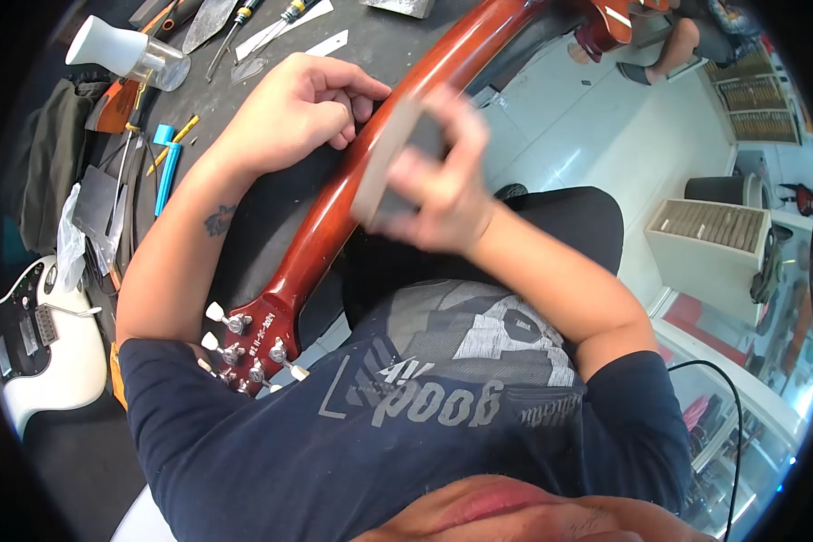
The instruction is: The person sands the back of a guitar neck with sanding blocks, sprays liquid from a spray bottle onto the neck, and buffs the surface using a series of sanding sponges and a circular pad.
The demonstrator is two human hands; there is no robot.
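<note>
A glossy red-brown guitar neck (330, 221) runs diagonally, its back facing up, down to a headstock (266, 330) with metal tuners. My left hand (312, 113) lies against the neck's left side, fingers curled in, the index fingertip at the neck's edge. No object shows in it. My right hand (443, 181), blurred by motion, grips a grey-brown flat block (387, 163) that lies along the neck. The block's underside is hidden.
On the dark bench (357, 36) at upper left are a white-capped bottle (126, 52), hand tools, a blue marker (167, 176) and a yellow pencil (173, 144). A white guitar body (63, 361) lies left. At upper right, another person's leg (676, 50) shows.
</note>
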